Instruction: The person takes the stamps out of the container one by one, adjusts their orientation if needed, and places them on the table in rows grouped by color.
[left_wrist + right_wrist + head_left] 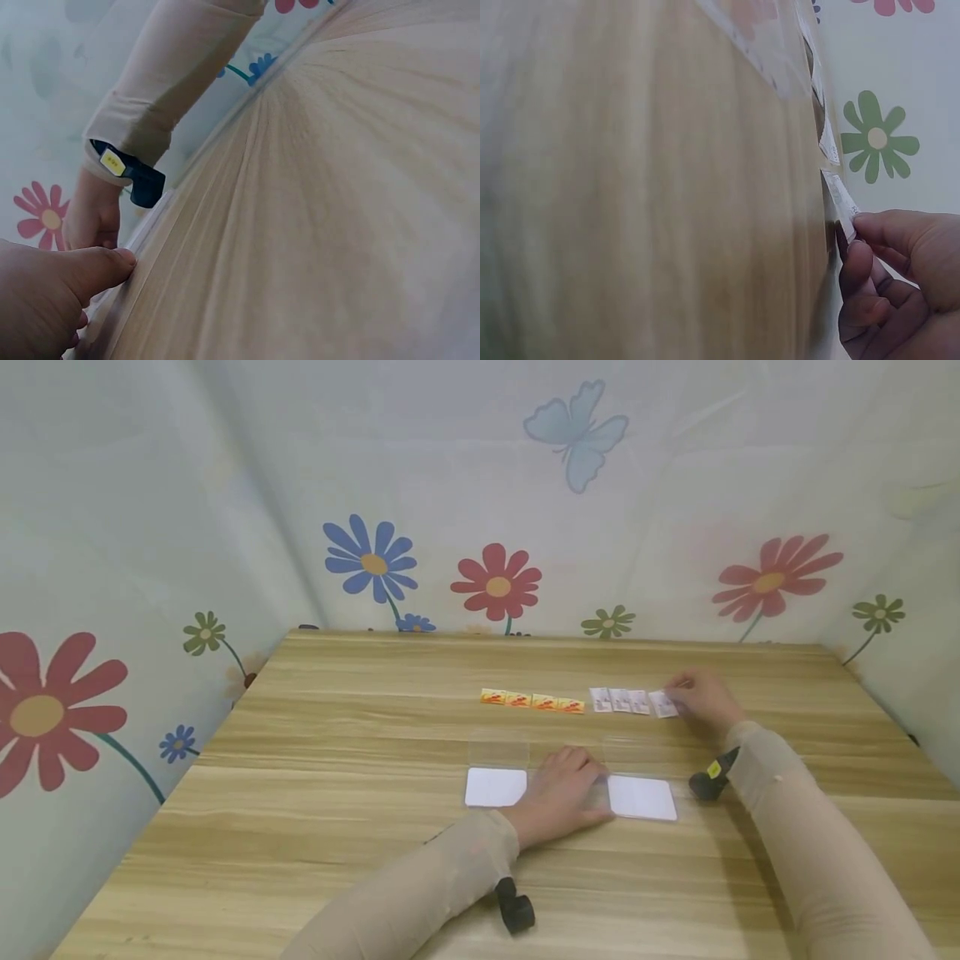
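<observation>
My right hand (705, 700) pinches a small white packet (663, 703) at the right end of a row of white packets (619, 700). In the right wrist view, thumb and fingers grip the edge of that packet (841, 202), which tilts up from the wood. My left hand (561, 795) rests between two clear cases, its thumb touching the left edge of the right case (642, 798), which has a white inside. The left case (496, 787), also white inside, lies beside that hand. Both clear lids stand open, away from me.
A row of yellow-and-red packets (532, 701) lies left of the white ones. The wooden table (337, 735) ends at a flower-printed cloth backdrop (420, 468). Dark wrist cameras are strapped to both sleeves.
</observation>
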A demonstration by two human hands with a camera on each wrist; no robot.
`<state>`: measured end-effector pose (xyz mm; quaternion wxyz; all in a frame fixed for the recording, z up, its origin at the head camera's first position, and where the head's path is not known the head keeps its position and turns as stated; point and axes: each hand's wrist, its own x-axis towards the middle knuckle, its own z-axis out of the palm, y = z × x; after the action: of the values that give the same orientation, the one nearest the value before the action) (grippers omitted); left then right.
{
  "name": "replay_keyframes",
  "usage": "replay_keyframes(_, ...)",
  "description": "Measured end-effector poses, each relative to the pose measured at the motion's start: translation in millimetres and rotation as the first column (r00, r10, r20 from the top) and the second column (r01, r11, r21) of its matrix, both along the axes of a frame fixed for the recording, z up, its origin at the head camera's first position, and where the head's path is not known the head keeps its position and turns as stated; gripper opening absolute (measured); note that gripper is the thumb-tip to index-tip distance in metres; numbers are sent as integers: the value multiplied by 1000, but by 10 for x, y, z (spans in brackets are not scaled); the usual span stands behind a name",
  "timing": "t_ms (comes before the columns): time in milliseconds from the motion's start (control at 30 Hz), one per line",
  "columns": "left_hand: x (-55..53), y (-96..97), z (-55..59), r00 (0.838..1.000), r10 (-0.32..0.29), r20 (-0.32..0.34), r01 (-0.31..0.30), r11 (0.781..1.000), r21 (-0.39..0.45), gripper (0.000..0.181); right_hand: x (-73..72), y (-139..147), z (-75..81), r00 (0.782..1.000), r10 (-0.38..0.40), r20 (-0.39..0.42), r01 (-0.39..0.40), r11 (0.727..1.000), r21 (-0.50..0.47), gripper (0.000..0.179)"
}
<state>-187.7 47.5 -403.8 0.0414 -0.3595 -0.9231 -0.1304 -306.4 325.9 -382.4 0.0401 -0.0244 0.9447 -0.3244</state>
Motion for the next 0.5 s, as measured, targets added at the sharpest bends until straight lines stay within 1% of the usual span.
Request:
replay_keyframes(200, 11, 10, 20, 1000, 1, 5, -1, 1000, 0, 51, 31, -49, 44, 999, -34, 23, 35, 999, -22, 28)
replay_keyframes(500, -11, -4, 49, 1000, -3, 29, 3, 1000, -8, 52, 9, -86, 46, 997, -59, 43, 61, 997, -52, 28)
